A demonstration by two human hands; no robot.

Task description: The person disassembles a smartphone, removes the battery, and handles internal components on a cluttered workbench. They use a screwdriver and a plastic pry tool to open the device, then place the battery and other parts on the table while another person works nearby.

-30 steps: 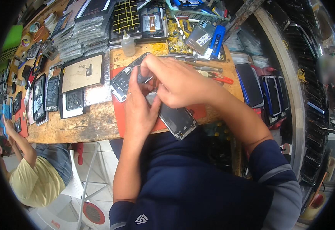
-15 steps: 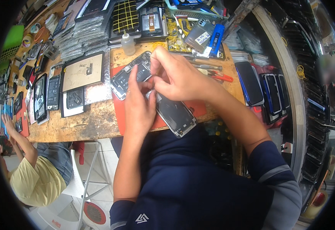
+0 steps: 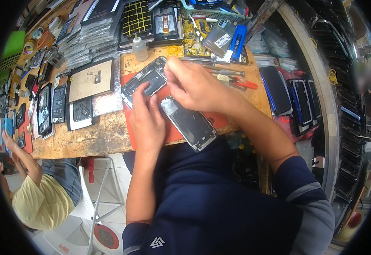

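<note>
An opened phone body (image 3: 152,81) with bare inner parts lies tilted on a red-orange mat (image 3: 173,135). Right of it and nearer to me, a detached dark phone screen panel (image 3: 189,125) rests with its inner side up, its near end at the table's edge. My right hand (image 3: 191,85) is closed in a pinch beside the phone body's right edge; whatever is between its fingertips is hidden. Palm inward, my left hand (image 3: 148,121) stands between the two parts with fingers apart, its index fingertip over the phone body. I see nothing held in it.
A squeeze bottle (image 3: 140,49) stands behind the mat. Screwdrivers (image 3: 225,72) and red-handled pliers (image 3: 245,83) lie to the right. Opened phones (image 3: 59,102) and a flat tan-topped box (image 3: 90,80) line the left. A co-worker in a yellow shirt (image 3: 43,202) sits at far left.
My left hand has drawn slightly down and away from my right hand, uncovering the screen's upper end. My right hand has shifted slightly left, still pinched.
</note>
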